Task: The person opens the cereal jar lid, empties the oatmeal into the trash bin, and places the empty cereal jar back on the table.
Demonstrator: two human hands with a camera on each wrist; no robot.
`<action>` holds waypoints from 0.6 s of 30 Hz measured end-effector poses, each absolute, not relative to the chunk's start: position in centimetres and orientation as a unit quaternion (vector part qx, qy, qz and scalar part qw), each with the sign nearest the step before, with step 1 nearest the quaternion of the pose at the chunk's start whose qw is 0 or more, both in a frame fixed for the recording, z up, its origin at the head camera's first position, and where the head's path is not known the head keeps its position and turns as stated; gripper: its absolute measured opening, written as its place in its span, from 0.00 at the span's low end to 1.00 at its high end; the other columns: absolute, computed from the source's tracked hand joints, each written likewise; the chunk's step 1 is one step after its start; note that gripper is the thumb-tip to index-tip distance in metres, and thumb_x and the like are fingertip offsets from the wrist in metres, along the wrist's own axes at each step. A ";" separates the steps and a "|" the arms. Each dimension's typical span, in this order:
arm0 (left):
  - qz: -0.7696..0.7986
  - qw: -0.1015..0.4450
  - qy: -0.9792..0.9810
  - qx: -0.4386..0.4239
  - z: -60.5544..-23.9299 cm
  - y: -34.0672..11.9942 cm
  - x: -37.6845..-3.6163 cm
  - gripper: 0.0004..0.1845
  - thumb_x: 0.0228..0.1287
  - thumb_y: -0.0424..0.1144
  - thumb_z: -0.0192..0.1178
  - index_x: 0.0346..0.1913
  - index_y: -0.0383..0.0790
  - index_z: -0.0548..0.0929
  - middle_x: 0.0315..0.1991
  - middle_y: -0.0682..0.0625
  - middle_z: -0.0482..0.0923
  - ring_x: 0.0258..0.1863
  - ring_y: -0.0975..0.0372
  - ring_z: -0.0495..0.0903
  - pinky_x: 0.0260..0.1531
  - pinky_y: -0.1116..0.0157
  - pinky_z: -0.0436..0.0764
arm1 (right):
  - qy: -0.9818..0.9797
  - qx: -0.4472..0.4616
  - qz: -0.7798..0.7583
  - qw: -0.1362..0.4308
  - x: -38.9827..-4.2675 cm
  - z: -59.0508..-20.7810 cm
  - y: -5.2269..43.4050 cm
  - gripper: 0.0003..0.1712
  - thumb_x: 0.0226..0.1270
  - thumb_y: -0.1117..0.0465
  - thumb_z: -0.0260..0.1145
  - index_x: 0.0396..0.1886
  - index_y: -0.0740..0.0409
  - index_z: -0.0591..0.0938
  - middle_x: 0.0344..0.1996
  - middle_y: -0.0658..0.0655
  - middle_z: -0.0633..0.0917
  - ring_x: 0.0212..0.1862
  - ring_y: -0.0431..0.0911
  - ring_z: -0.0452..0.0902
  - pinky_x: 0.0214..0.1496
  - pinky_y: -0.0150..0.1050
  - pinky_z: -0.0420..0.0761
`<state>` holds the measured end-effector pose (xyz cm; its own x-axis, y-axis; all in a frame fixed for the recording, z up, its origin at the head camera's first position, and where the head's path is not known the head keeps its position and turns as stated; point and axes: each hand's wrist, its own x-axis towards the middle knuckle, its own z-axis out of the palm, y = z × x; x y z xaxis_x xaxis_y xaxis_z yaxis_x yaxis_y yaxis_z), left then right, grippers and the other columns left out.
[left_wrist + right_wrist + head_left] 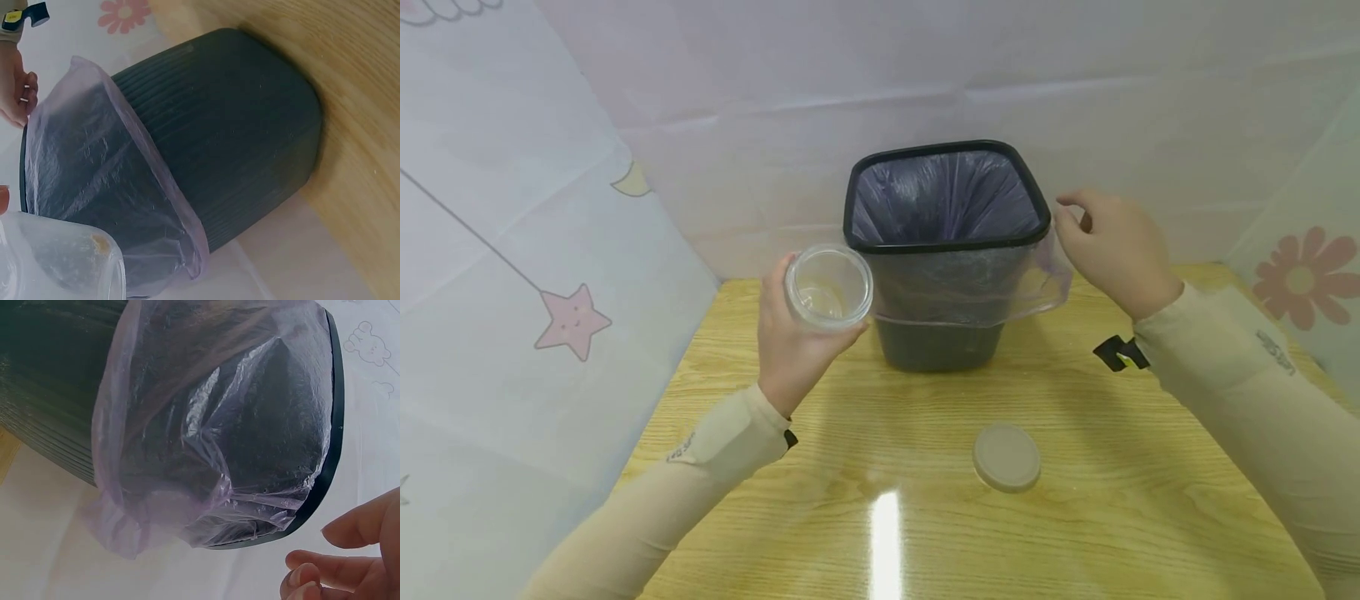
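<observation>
Pale printed sheets with a pink star (574, 319) and a flower hang round a wooden table (925, 517), glossy enough to carry a streak of lamp glare near its front edge.

At the left, the left hand (790, 337) has its grip closed round a clear plastic jar (828, 286), fingers and thumb wrapped about the jar's wall. The jar is lifted off the table and tipped so its open mouth faces up and back toward the camera; a little pale residue clings inside. It sits just beside the near left corner of the bin (945, 250), almost touching the purple liner (970, 283) folded over the rim. So the bin's opening lies up and to the right of the jar mouth, a short way off, and the left hand is the nearer of the two to that corner.

In the middle foreground the jar's round lid (1007, 456) lies flat on the table, well apart from both hands.

At the right, the right hand (1112, 246) hovers at the bin's right rim, fingers loosely curled and holding nothing; the right wrist view shows the fingertips (340, 532) just clear of the black rim.
</observation>
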<state>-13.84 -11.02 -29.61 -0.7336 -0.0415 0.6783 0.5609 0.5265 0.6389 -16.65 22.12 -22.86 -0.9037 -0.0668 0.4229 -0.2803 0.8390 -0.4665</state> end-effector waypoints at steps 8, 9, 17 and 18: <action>-0.497 0.271 -0.817 -0.111 -30.4 -10.8 -12.9 0.58 0.32 0.39 0.83 0.70 0.36 0.60 0.63 0.42 0.69 0.57 0.52 0.71 0.58 0.51 0.70 | -0.929 0.108 0.283 0.213 -16.2 -23.6 22.4 0.24 0.74 0.58 0.48 0.56 0.73 0.77 0.25 0.66 0.81 0.21 0.51 0.68 0.27 0.45 0.66; -0.500 0.266 -0.817 -0.107 -30.5 -10.8 -12.8 0.58 0.32 0.39 0.83 0.70 0.36 0.60 0.63 0.42 0.69 0.57 0.52 0.71 0.58 0.51 0.70 | -0.928 0.110 0.284 0.213 -16.1 -23.7 22.5 0.24 0.74 0.58 0.49 0.56 0.73 0.77 0.25 0.65 0.80 0.21 0.51 0.67 0.27 0.45 0.66; -0.518 0.242 -0.814 -0.097 -31.5 -10.7 -12.4 0.57 0.31 0.37 0.83 0.68 0.37 0.61 0.61 0.45 0.71 0.56 0.54 0.72 0.57 0.53 0.70 | -0.928 0.105 0.288 0.212 -15.6 -24.2 22.8 0.25 0.74 0.57 0.49 0.58 0.73 0.76 0.18 0.60 0.76 0.18 0.49 0.63 0.26 0.44 0.63; -0.520 0.240 -0.814 -0.099 -31.6 -10.7 -12.3 0.57 0.30 0.37 0.83 0.68 0.37 0.62 0.61 0.45 0.71 0.56 0.54 0.72 0.57 0.53 0.70 | -0.928 0.104 0.286 0.213 -15.6 -24.2 22.8 0.25 0.74 0.57 0.49 0.58 0.73 0.76 0.18 0.59 0.76 0.17 0.49 0.63 0.26 0.44 0.63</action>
<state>-12.34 -10.68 -31.64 -0.8656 -0.0887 0.4928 0.4100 0.4395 0.7992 -15.58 22.81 -24.20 -0.8876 -0.0708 0.4551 -0.3147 0.8148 -0.4870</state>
